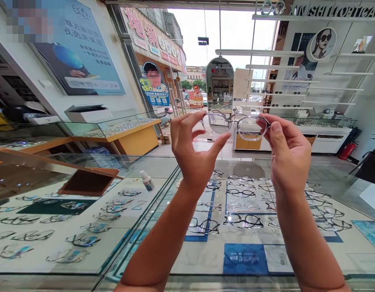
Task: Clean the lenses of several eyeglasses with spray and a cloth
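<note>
A pair of clear-framed eyeglasses (234, 117) is held up in front of me, above the glass display counter (202, 259). My left hand (193, 146) grips the left lens of the eyeglasses, with the fingers at its upper outer edge and the thumb at its lower rim. My right hand (289, 150) is closed around the right end of the frame, thumb and index finger pinching near the hinge. The temples are mostly hidden behind the lenses and my fingers. Below my hands, several rows of eyeglasses (243, 221) lie inside the counter.
A small white spray bottle (147, 181) stands on the counter glass at the left, near a tilted brown-framed mirror (90, 178). A blue card (245, 258) lies in the case. Further back are a wooden counter (132, 136), an arched mirror (220, 83) and a red fire extinguisher (348, 151).
</note>
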Demonstrator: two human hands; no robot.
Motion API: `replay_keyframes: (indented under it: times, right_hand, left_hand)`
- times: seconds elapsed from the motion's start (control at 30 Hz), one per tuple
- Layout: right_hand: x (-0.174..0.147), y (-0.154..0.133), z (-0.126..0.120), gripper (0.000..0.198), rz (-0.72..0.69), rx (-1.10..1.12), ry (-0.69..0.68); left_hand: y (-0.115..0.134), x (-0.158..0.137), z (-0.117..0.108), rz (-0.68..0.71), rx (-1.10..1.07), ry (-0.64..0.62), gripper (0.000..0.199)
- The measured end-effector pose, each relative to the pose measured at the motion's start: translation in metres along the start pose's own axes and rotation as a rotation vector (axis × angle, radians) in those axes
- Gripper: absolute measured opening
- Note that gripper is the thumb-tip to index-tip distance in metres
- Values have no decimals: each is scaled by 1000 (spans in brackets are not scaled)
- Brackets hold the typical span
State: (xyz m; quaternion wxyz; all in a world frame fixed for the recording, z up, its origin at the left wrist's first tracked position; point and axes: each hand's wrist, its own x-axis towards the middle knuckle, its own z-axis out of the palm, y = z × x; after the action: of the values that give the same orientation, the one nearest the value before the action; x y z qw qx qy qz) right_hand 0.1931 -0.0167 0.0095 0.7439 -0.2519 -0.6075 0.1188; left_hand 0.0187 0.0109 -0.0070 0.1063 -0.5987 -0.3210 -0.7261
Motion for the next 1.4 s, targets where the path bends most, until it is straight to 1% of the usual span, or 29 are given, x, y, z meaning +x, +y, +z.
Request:
replay_keyframes:
  times: [0.1,0.33,0.43,0.63,0.77,0.87,1.0,1.1,1.2,1.3,1.4]
  right_hand:
    - [1,2,0,30,10,33,-31]
    - [2,3,-1,23,63,122,-55]
    - [1,4,0,23,79,130,-54]
    - [0,4,3,25,78,114,-40]
    - [1,7,2,28,12,30,-50]
    - [2,11,0,30,-19,-31,-40]
    - [4,12,-1,27,-5,-12,-29]
    - [4,10,-1,26,11,5,-42]
    - [3,7,0,26,47,2,-41]
    - [2,5,0,25,85,16,-37]
    - [3,7,-2,30,89,44,-76]
  left_hand:
    - [0,-1,0,-14,-23,-4,57]
    - [-1,-2,2,-63,-130,-14,59]
    - [-1,-2,3,-81,-126,-33,64]
    - [-2,-3,5,6,-47,-68,67]
    - [-1,-3,6,27,-45,-72,71]
    - [-1,-2,5,19,-49,-73,69]
    - [-3,-1,5,11,-85,-90,66]
    - [-5,0,5,25,-118,-62,64]
    - [-3,-1,5,25,-96,-35,64]
    - [1,-1,5,-11,-106,-22,66]
    - [1,2,3,-127,-224,-26,65]
